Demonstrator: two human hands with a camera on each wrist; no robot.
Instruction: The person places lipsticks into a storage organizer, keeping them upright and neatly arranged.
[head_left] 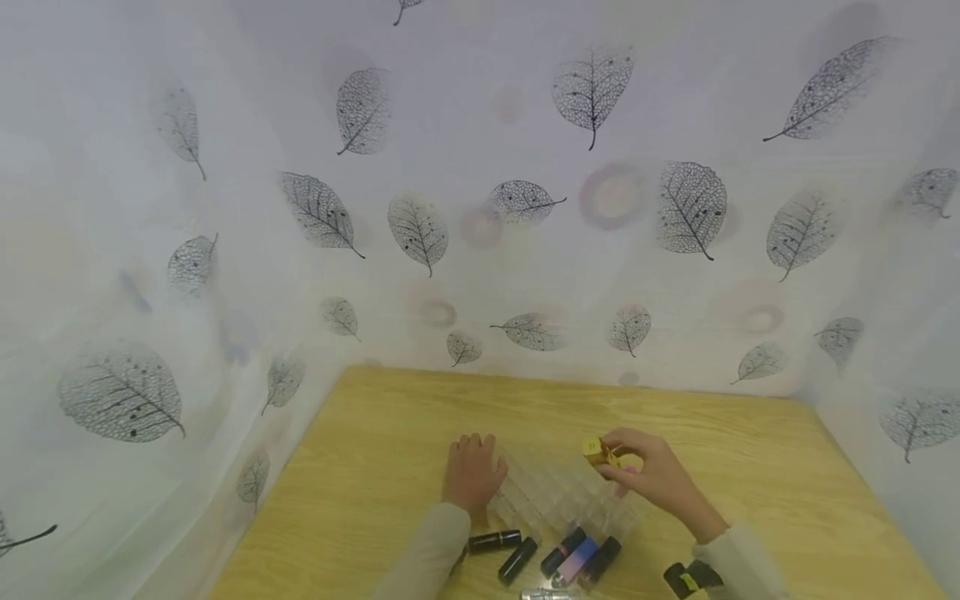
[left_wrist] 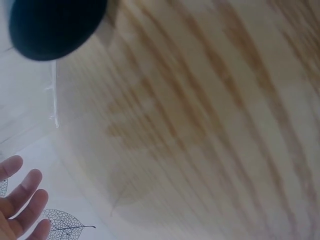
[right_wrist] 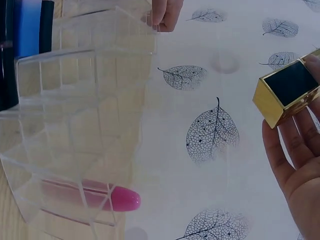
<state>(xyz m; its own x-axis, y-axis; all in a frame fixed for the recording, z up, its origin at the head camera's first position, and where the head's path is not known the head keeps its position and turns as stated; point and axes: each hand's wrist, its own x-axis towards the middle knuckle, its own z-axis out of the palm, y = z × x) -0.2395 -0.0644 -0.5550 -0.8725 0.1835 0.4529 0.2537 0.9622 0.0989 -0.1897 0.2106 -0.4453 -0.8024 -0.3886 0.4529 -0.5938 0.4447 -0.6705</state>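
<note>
My right hand (head_left: pixel 660 473) pinches a gold square lipstick tube (head_left: pixel 594 451) above the right part of a clear plastic organizer (head_left: pixel 551 483). In the right wrist view the lipstick tube (right_wrist: pixel 292 82) turns a black end panel towards the camera. Slanted compartments divide the organizer (right_wrist: pixel 90 95); a pink tube (right_wrist: pixel 125 199) with a rounded tip sits in one of them. At the organizer's left side is my left hand (head_left: pixel 474 473), its thumb close to the clear wall. Spread, relaxed fingers of the left hand (left_wrist: pixel 22 205) show in the left wrist view.
Several lipsticks lie before the organizer: black tubes (head_left: pixel 517 560) and a blue-pink one (head_left: pixel 576 562). A silver tube (head_left: pixel 546 594) is at the bottom edge. A black item (head_left: pixel 681 581) lies by the right sleeve. Leaf-printed cloth (head_left: pixel 525 250) surrounds the wooden table (head_left: pixel 375 450).
</note>
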